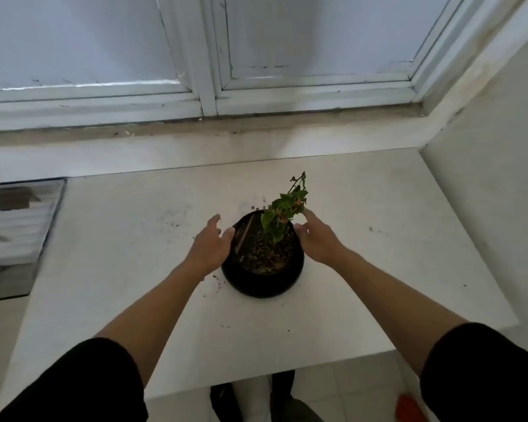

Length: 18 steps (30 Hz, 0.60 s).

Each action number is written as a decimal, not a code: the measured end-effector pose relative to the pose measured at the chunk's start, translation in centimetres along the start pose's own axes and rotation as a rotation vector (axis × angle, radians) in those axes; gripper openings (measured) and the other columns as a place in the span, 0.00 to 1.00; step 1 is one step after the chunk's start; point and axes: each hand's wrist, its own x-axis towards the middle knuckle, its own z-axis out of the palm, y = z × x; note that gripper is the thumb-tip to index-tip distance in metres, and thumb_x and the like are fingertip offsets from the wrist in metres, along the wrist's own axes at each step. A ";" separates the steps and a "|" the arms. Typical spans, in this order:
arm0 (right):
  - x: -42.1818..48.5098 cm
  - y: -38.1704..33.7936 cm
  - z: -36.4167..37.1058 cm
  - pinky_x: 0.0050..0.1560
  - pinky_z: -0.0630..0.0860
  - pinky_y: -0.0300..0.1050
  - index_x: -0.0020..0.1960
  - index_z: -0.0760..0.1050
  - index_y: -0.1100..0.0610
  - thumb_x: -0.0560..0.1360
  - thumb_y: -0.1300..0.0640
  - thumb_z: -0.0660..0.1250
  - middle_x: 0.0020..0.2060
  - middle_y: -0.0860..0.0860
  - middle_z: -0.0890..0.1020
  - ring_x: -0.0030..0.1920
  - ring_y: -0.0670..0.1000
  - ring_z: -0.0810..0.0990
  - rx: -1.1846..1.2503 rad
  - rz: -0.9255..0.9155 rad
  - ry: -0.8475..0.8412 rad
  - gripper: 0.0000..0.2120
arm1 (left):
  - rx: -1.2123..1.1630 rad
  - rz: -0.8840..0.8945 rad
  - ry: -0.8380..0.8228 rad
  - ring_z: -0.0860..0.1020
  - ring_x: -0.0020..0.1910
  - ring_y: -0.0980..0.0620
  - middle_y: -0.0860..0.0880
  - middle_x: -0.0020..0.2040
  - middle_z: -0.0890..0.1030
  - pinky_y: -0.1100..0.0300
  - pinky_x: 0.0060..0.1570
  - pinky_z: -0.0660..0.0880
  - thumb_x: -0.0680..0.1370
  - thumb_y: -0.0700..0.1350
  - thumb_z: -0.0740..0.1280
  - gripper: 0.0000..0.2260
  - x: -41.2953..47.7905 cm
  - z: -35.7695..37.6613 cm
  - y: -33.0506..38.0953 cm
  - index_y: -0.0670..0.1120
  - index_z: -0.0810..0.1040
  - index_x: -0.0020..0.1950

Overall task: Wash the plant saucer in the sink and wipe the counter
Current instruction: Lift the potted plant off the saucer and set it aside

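Saucer [263, 290]: seems to be the wider black ring under the pot [297, 263], just below frame centre on the counter [378, 245]. It's black on black, so I can't tell exactly where pot ends and saucer starts. The pot is filled with soil [267, 254]. A small plant [282, 213] with green and a few orange-brown leaves leans toward upper right. Left hand [211, 248] is at the pot's left side, fingers spread and relaxed, thumb at the rim; can't tell if it touches. Right hand [316, 240] is at the pot's right side, also spread, index finger stretched up beside the leaves, thumb at the rim. Neither hand is wrapped around anything. Both forearms are bare, with black sleeves [83, 382] at the bottom corners. Dark crumbs [215, 281] lie scattered on the counter near the pot's lower left, with more specks to the upper left and right of it. The counter is white and scuffed. A shiny metal sink [16, 236] sits at the left edge of frame; its contents are unclear. A window [208, 71] with a white frame runs across the top, grimy sill below it. There's a white wall [485, 178] on the right. Tiled floor [348, 391] shows at bottom centre, with a blurred orange thing [409, 408] at lower right.
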 end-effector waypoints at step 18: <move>1.3 0.8 2.3 0.39 0.85 0.57 0.63 0.77 0.56 0.83 0.39 0.53 0.60 0.55 0.80 0.57 0.58 0.80 0.713 0.394 -0.112 0.25 | -0.783 -0.435 0.078 0.80 0.58 0.45 0.45 0.60 0.82 0.49 0.38 0.84 0.85 0.62 0.53 0.23 0.4 5.8 0.2 0.49 0.77 0.68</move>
